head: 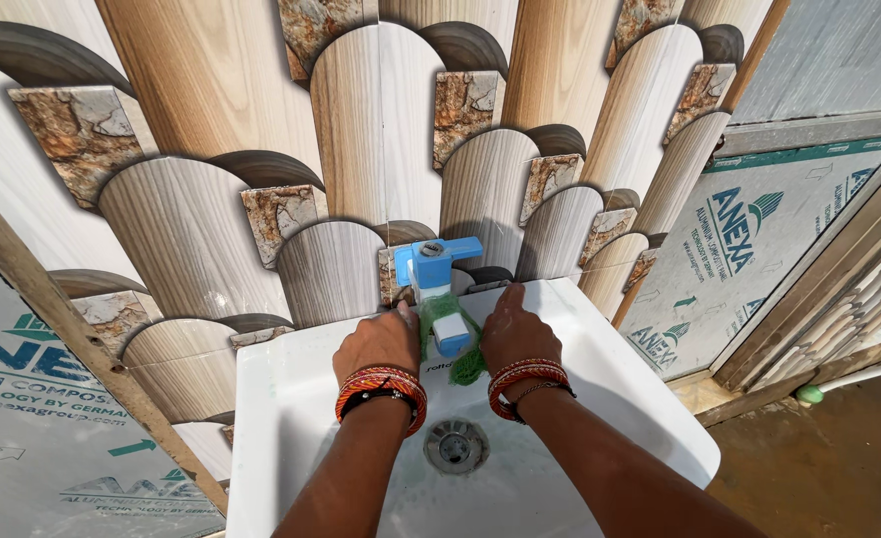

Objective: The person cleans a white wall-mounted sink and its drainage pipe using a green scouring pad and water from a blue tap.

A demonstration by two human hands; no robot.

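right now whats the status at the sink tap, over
Left hand and right hand both at the blue tap, green scrubber between them. White basin below. Nothing in the way.

The tap (439, 269) is blue and white, the scrubber (470, 365) green, the sink (291, 399) white, the bangles (383, 387) orange-red, and the wall tiles (191, 229) wood-grain beige.

1. Wall tiles (381, 130) with a pattern of wood-look arches and stone-look squares.
2. A printed grey panel (749, 249) leaning at the right.
3. Another printed panel (22, 418) at the lower left.
4. A wooden strip (72, 339) slanting across the left.
5. Brown floor (829, 468) at the lower right.
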